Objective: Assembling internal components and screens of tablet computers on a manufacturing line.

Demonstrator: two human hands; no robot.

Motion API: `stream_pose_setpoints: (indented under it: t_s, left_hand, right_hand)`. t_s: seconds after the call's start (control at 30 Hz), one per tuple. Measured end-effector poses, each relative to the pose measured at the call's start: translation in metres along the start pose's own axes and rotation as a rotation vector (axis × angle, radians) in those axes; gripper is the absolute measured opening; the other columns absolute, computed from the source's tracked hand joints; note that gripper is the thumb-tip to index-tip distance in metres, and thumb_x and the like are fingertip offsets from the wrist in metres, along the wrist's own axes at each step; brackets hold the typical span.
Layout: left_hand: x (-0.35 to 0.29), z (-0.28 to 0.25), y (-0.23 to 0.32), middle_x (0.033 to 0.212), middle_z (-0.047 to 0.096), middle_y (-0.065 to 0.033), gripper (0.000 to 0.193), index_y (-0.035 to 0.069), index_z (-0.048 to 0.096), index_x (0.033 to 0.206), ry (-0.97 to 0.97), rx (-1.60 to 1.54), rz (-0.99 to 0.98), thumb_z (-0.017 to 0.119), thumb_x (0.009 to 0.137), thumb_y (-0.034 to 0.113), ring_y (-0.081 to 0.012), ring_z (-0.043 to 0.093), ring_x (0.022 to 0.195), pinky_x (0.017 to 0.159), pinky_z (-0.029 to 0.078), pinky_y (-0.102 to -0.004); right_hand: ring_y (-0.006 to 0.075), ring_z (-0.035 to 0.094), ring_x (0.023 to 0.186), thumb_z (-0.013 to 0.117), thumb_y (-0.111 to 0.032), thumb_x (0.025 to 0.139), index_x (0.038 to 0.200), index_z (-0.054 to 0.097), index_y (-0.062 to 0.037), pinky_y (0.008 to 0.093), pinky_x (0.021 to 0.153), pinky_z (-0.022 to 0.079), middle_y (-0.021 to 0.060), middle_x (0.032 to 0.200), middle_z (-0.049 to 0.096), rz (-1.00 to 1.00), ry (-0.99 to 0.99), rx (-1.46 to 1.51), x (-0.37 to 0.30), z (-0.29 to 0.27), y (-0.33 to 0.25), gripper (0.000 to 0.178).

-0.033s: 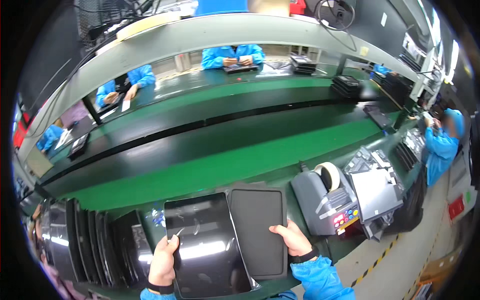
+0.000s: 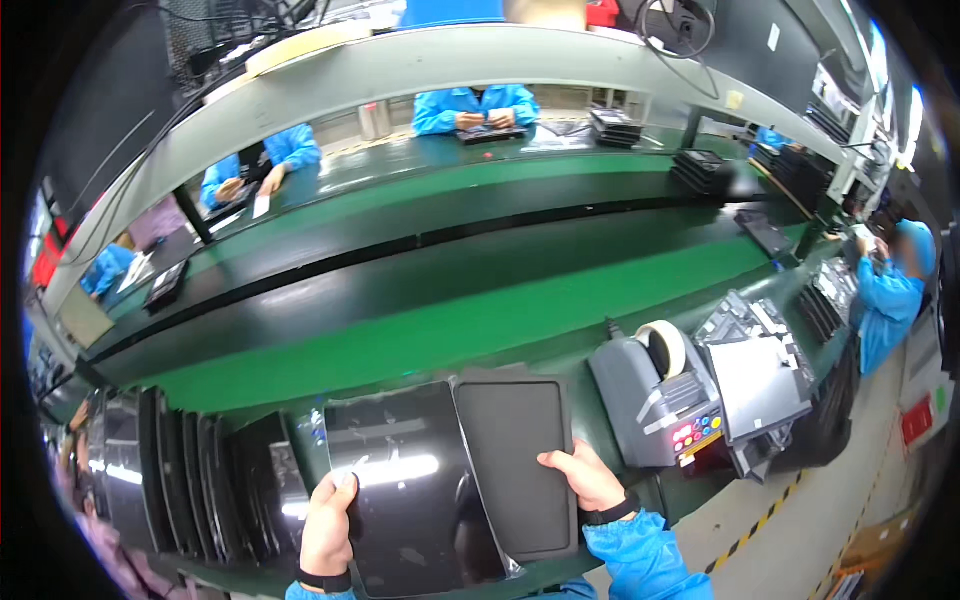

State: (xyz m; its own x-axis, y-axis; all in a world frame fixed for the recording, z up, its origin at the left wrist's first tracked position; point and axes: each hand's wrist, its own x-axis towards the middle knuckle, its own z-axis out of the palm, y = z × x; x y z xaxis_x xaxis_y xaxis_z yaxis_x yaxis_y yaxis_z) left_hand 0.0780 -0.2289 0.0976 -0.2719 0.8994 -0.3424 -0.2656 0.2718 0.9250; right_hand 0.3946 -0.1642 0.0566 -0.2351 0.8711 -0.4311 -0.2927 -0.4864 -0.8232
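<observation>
The person's left hand [image 2: 328,525] grasps a glossy black rectangular panel [image 2: 410,500] by its left edge; the right hand [image 2: 592,480] grips an adjacent matte-black rimmed tray [image 2: 515,465], near the dark green bench [image 2: 690,492]. Edge-only contact should limit smudging.

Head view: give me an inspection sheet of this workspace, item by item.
Surface: green work surface, with dark stretches along it.
Things in hand: glossy black panel, appearing to overlap the left edge of a matt black tray.
Clutter: row of dark panels at left; grey tape dispenser and a pile of sheets and parts at right.
Hands: left hand grips the panel's left edge; right hand holds the tray's right edge, thumb on top.
Cables: looped dark cable at upper right.
Surroundings: co-workers' blue sleeves opposite; striped floor tape at lower right.
</observation>
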Motion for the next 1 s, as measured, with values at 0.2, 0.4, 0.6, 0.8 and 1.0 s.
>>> stream_pose_setpoints:
  t_s: [0.2, 0.4, 0.6, 0.8, 1.0]
  left_hand:
    - [-0.067, -0.009, 0.026, 0.103, 0.064, -0.0103, 0.028, -0.002, 0.054, 0.117, 0.065, -0.095, 0.117, 0.045, 0.098, 0.017, -0.0189, 0.063, 0.089, 0.08, 0.051, -0.0314]
    - [-0.062, 0.033, 0.037, 0.107, 0.064, -0.0084, 0.028, -0.001, 0.054, 0.119, -0.073, -0.075, 0.095, 0.047, 0.097, 0.016, -0.0163, 0.06, 0.094, 0.084, 0.048, -0.0298]
    - [-0.008, 0.071, -0.005, 0.101, 0.064, -0.0054, 0.023, -0.001, 0.056, 0.111, -0.202, -0.003, -0.036, 0.049, 0.097, 0.016, -0.014, 0.059, 0.091, 0.079, 0.047, -0.0298]
    - [-0.009, 0.081, 0.04, 0.068, 0.063, -0.0197, 0.04, -0.001, 0.055, 0.075, -0.169, 1.028, -0.057, 0.056, 0.092, 0.035, -0.0335, 0.065, 0.071, 0.06, 0.049, -0.0412]
    - [0.056, 0.107, 0.04, 0.096, 0.058, -0.0136, 0.02, 0.001, 0.06, 0.099, -0.111, 1.143, 1.131, 0.064, 0.084, 0.013, -0.0332, 0.055, 0.094, 0.084, 0.045, -0.0399]
  right_hand:
    - [0.0179, 0.06, 0.093, 0.058, -0.013, 0.084, 0.118, 0.052, 0.006, 0.0295, 0.082, 0.049, 0.0111, 0.103, 0.063, -0.015, -0.137, -0.133, -0.004, 0.027, 0.011, 0.04]
    - [0.0275, 0.038, 0.125, 0.046, -0.031, 0.096, 0.123, 0.051, 0.0043, 0.0357, 0.104, 0.03, 0.0155, 0.13, 0.046, -0.191, -0.081, -0.609, -0.006, 0.034, 0.016, 0.044]
    - [0.0108, 0.05, 0.071, 0.046, -0.026, 0.099, 0.1, 0.059, 0.0021, 0.0261, 0.067, 0.044, 0.003, 0.079, 0.056, -0.434, 0.082, -0.552, -0.026, 0.022, 0.014, 0.031]
    - [0.0077, 0.045, 0.07, 0.055, -0.022, 0.095, 0.083, 0.053, 0.0004, 0.0254, 0.063, 0.04, 0.002, 0.076, 0.053, -0.323, 0.147, -0.517, -0.022, 0.015, 0.019, 0.025]
    - [0.0091, 0.048, 0.074, 0.052, -0.02, 0.096, 0.097, 0.054, 0.0021, 0.0253, 0.068, 0.042, 0.0018, 0.081, 0.055, -0.303, 0.138, -0.487, -0.024, 0.019, 0.028, 0.023]
